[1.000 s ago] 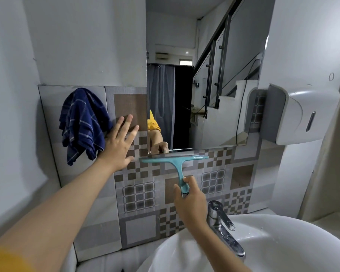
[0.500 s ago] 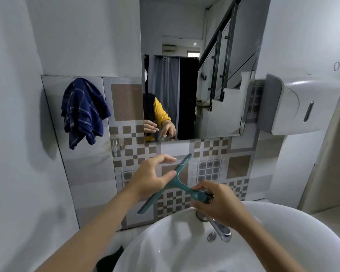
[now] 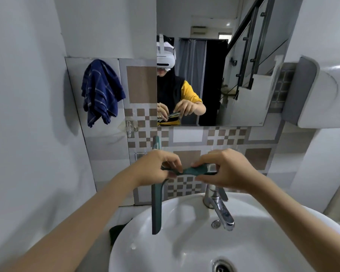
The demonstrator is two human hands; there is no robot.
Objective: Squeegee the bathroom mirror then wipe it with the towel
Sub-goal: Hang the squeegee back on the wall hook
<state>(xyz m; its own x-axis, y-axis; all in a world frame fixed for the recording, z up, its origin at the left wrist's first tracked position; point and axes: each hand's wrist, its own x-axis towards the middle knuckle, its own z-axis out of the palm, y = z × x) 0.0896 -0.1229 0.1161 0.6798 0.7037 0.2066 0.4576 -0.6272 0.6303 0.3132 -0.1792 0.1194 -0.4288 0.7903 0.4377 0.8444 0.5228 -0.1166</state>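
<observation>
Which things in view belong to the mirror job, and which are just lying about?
For the job:
- squeegee, held by left hand and right hand over the sink
- mirror
- blue towel, hanging on the wall

Just there:
- sink
- tap
- wall dispenser

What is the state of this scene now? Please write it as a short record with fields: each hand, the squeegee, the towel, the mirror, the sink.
left hand: pinches the squeegee near where handle meets blade
right hand: grips the squeegee handle
squeegee: teal, held over the sink, blade running vertically, off the mirror
towel: blue striped, hangs on the wall left of the mirror, untouched
mirror: on the wall above the tiles
sink: white, with a chrome tap
</observation>
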